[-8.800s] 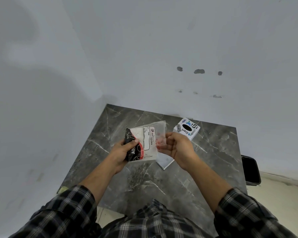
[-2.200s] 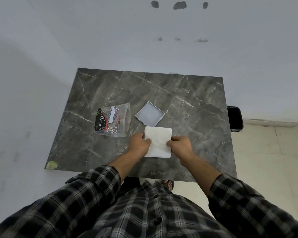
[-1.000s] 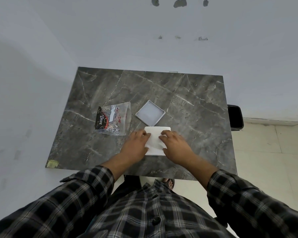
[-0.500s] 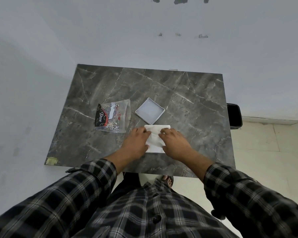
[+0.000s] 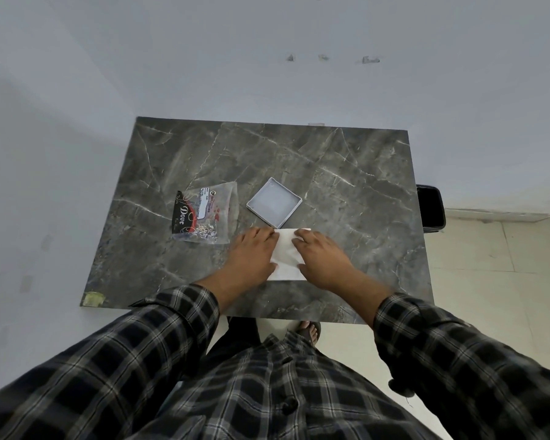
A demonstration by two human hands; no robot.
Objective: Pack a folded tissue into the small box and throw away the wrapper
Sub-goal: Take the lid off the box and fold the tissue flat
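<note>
A white tissue (image 5: 286,254) lies flat on the grey marble table (image 5: 346,192), near its front edge. My left hand (image 5: 251,254) presses on the tissue's left side and my right hand (image 5: 323,258) on its right side, palms down, fingers spread; they hide much of it. Just beyond the tissue sits the small white open box (image 5: 273,202), empty and turned diamond-wise. The clear plastic wrapper (image 5: 205,215) with black and red print lies to the box's left.
A black bin (image 5: 431,208) stands on the floor by the table's right edge. White walls close in behind and to the left. A yellowish patch (image 5: 92,299) marks the table's front left corner. Pale floor tiles spread to the right.
Both hands moved from the tissue's side edges onto its top and flattened it; the tissue looks narrower than two seconds ago. The view tilted down slightly. The box and wrapper stayed put.
</note>
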